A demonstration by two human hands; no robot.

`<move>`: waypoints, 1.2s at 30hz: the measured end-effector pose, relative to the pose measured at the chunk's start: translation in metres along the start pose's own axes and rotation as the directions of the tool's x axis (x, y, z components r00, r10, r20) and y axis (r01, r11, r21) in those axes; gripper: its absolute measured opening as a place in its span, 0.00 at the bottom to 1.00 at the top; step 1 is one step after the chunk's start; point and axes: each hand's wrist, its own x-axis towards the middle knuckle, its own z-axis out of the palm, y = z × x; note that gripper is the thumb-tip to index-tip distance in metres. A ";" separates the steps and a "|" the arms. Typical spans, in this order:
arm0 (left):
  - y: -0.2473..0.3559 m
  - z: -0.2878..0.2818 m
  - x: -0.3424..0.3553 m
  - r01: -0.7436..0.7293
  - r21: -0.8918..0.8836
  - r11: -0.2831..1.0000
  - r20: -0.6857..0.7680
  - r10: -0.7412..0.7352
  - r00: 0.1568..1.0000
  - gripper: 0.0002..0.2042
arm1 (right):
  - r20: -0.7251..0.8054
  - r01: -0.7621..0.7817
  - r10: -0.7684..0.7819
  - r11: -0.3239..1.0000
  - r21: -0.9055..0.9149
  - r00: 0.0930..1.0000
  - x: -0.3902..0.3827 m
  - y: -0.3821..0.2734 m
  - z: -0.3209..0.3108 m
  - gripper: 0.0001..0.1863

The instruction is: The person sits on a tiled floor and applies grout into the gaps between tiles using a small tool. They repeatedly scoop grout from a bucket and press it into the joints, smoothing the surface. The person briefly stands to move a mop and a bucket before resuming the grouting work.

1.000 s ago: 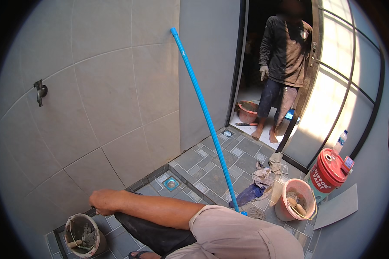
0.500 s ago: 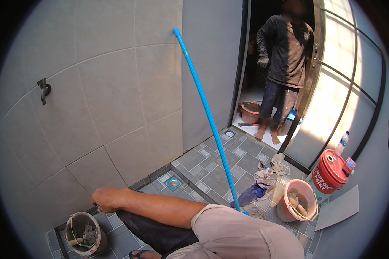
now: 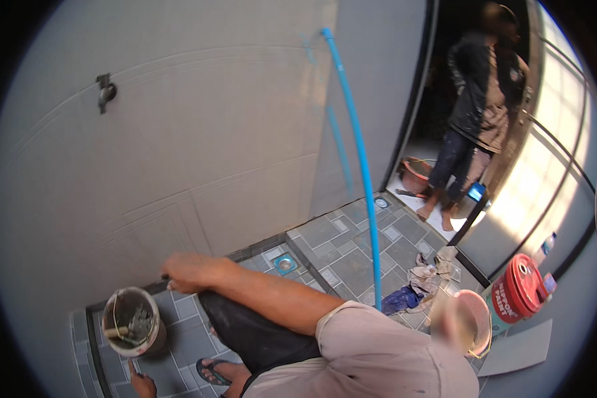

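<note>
My right arm crosses the lower middle in a beige sleeve, over a bent knee in black trousers. Past that knee hangs my right hand, smeared by motion, so its fingers are unclear. At the lower left my left hand has its index finger stretched up towards a bucket and the others curled, with nothing seen in it. That bucket has a wire handle and holds grey mortar and a tool with a wooden grip. My foot in a dark flip-flop rests on the grey patterned tiles.
A blue pole leans on the wall. Rags, a pink bucket, a red-lidded paint pail and a flat grey board lie right. A person stands in the doorway. A tap and floor drain are left.
The scene has shifted right in the picture as my view turned. My left hand has come into view below the mortar bucket. My right arm still lies across the knee.
</note>
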 end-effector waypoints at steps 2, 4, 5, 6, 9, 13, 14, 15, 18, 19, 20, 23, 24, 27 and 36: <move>0.075 0.020 -0.017 0.130 -0.130 0.983 0.186 -0.105 0.977 0.35 | -0.023 -0.082 0.082 0.996 -0.019 0.996 -0.028 0.029 -0.012 0.18; 0.044 -0.034 0.000 0.123 -0.066 0.990 0.052 -0.120 0.991 0.27 | -0.086 0.014 -0.013 1.000 0.014 0.996 -0.004 0.025 -0.014 0.20; 0.071 -0.034 -0.008 0.097 -0.014 0.995 0.050 -0.097 0.994 0.23 | -0.088 -0.069 0.078 0.993 0.095 0.993 -0.015 0.018 -0.023 0.19; 0.089 -0.041 -0.009 0.217 -0.093 0.972 0.109 -0.206 0.972 0.21 | -0.084 -0.111 0.118 0.991 0.080 0.990 -0.018 0.022 -0.028 0.18; 0.066 -0.066 -0.020 0.297 -0.014 0.955 0.021 -0.297 0.955 0.19 | -0.162 -0.056 0.077 0.990 0.129 0.984 -0.013 0.018 -0.019 0.17; 0.075 -0.058 -0.028 0.382 -0.043 0.923 -0.011 -0.383 0.924 0.17 | -0.157 -0.131 0.147 0.985 0.111 0.977 -0.015 0.030 -0.021 0.16; 0.070 -0.059 -0.030 0.405 -0.064 0.912 -0.016 -0.407 0.913 0.17 | -0.163 -0.155 0.175 0.980 0.128 0.971 -0.015 0.031 -0.020 0.15; 0.061 -0.058 -0.032 0.399 -0.065 0.914 -0.027 -0.402 0.915 0.16 | -0.161 -0.172 0.198 0.972 0.161 0.967 -0.016 0.034 -0.021 0.15; 0.048 -0.056 -0.034 0.380 -0.070 0.922 -0.041 -0.384 0.923 0.16 | -0.191 -0.215 0.265 0.945 0.248 0.945 -0.018 0.042 -0.022 0.13; 0.051 -0.053 -0.034 0.380 -0.074 0.922 -0.036 -0.384 0.923 0.16 | -0.198 -0.212 0.259 0.949 0.232 0.945 -0.020 0.045 -0.024 0.13; 0.054 -0.051 -0.034 0.380 -0.077 0.922 -0.032 -0.383 0.923 0.16 | -0.206 -0.208 0.253 0.954 0.216 0.945 -0.022 0.047 -0.026 0.13; 0.067 -0.049 -0.032 0.374 -0.068 0.925 -0.019 -0.376 0.926 0.16 | -0.202 -0.214 0.264 0.947 0.239 0.943 -0.026 0.054 -0.032 0.11; 0.069 -0.050 -0.029 0.376 -0.075 0.924 -0.022 -0.378 0.926 0.16 | -0.207 -0.198 0.254 0.946 0.257 0.945 -0.027 0.057 -0.033 0.10; 0.072 -0.053 -0.025 0.381 -0.090 0.920 -0.027 -0.384 0.923 0.16 | -0.221 -0.165 0.238 0.938 0.304 0.946 -0.026 0.064 -0.034 0.10; 0.092 -0.076 -0.030 0.385 -0.034 0.922 -0.061 -0.386 0.920 0.15 | -0.240 -0.214 0.307 0.913 0.347 0.921 -0.028 0.045 -0.036 0.10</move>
